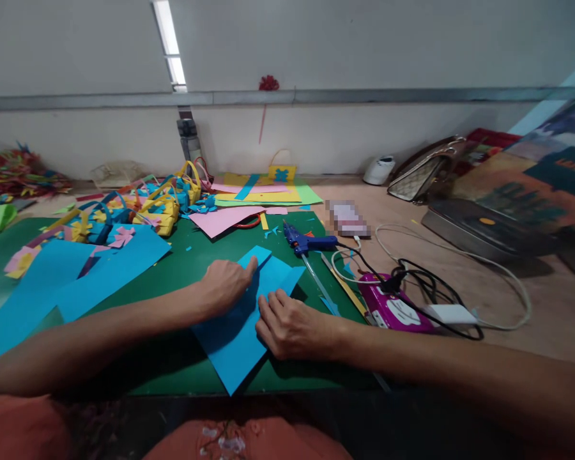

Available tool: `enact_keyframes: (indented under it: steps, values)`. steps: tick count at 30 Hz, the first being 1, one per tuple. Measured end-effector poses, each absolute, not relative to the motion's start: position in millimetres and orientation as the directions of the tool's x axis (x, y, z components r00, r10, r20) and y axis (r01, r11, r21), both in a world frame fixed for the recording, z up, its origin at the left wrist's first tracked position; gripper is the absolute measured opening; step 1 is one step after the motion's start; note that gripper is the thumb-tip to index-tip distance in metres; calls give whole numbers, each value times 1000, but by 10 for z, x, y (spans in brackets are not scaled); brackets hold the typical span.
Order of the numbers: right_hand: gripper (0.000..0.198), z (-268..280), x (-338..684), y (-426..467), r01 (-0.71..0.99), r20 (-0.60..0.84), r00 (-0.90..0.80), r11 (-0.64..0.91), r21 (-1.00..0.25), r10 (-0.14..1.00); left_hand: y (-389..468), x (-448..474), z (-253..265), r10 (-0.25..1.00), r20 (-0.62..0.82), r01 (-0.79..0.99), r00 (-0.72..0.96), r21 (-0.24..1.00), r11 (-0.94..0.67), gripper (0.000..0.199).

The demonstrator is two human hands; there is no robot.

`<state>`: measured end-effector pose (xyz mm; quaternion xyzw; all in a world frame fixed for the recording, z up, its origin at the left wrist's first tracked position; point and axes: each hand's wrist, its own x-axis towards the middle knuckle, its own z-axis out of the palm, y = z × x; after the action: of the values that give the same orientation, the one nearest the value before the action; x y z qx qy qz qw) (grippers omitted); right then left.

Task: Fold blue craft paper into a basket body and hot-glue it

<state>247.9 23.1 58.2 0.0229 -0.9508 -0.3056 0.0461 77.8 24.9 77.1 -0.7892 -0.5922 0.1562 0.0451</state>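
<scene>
A sheet of bright blue paper (230, 361) lies at an angle on the green cutting mat, with its far edge folded over in a strip. My left hand (227, 284) is on the paper's left side, fingers curled and thumb stretched along the folded strip. On the right side, my right hand (290, 322) presses the sheet with bent fingers, their tips partly hidden. A blue glue gun (309, 241) with a clear glue stick lies just beyond my right hand. Larger blue sheets (119, 268) spread out left of my left forearm.
Several small paper baskets (158, 214) with bows stand at the back left. Pink paper (225, 220) partly covers red-handled scissors (249, 222). To the right sit a purple power strip (388, 303), tangled cables and a blurred phone (349, 218). The green mat (311, 377) reaches the table's front edge.
</scene>
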Motion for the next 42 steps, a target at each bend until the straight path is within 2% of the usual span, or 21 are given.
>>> enact_keyframes:
  steps: [3, 5, 6, 8, 10, 12, 14, 17, 19, 22, 24, 27, 29, 31, 33, 36, 38, 40, 42]
  values:
    - [20, 584, 2526, 263, 33, 65, -998, 825, 564, -4, 292, 637, 848, 954, -159, 925, 255, -247, -289, 66]
    - [20, 591, 2565, 319, 82, 80, -996, 836, 543, 45, 323, 478, 888, 975, -63, 957, 213, -185, -221, 65]
    - [20, 597, 2586, 356, 107, 94, -993, 838, 535, 67, 335, 386, 895, 984, -10, 976, 176, -131, -176, 64]
    - [20, 610, 2620, 435, 153, 120, -987, 832, 534, 105, 339, 200, 874, 985, 100, 988, 138, 53, -143, 65]
    - [20, 622, 2643, 495, 187, 125, -982, 829, 527, 142, 311, 44, 808, 987, 90, 957, 130, 249, -149, 66]
    - [19, 629, 2653, 515, 203, 109, -979, 848, 490, 172, 254, -55, 719, 994, 34, 938, 100, 330, -105, 66]
    - [21, 634, 2655, 494, 200, 77, -980, 879, 432, 185, 179, -89, 641, 995, -22, 959, 93, 269, -84, 63]
    - [24, 644, 2649, 427, 179, 21, -983, 919, 351, 183, 62, -66, 584, 993, -85, 994, 78, 77, -71, 56]
    - [25, 652, 2643, 397, 174, -8, -983, 939, 296, 185, 4, -50, 567, 996, -46, 996, 79, -27, -80, 51]
    - [26, 658, 2643, 407, 195, -42, -977, 959, 204, 208, -24, -74, 515, 952, 147, 952, 268, -196, -237, 49]
    - [28, 661, 2661, 440, 238, -50, -968, 963, 126, 246, -12, -113, 466, 868, 148, 872, 474, -215, -439, 57]
    - [32, 680, 2722, 496, 321, -40, -947, 946, -56, 319, -16, -172, 456, 747, -58, 746, 662, -37, -665, 60]
    - [35, 705, 2769, 521, 376, -25, -925, 903, -210, 379, -53, -214, 527, 694, -176, 716, 698, 168, -678, 55]
    - [34, 735, 2802, 537, 425, -8, -891, 827, -367, 454, -95, -272, 638, 684, -220, 704, 696, 393, -591, 48]
    - [27, 760, 2809, 554, 462, -10, -847, 727, -508, 531, -105, -355, 740, 705, -193, 650, 682, 603, -464, 48]
    - [20, 779, 2781, 600, 521, -59, -768, 570, -636, 638, -42, -497, 811, 635, -167, 434, 754, 852, -292, 72]
    - [19, 783, 2752, 640, 569, -84, -697, 478, -669, 712, 1, -559, 809, 600, -161, 383, 784, 886, -262, 97]
    - [16, 788, 2723, 673, 591, -96, -646, 416, -691, 758, -9, -561, 784, 618, -198, 477, 761, 816, -326, 113]
    - [15, 804, 2699, 691, 599, -114, -634, 393, -698, 765, -75, -497, 743, 731, -199, 648, 652, 648, -401, 104]
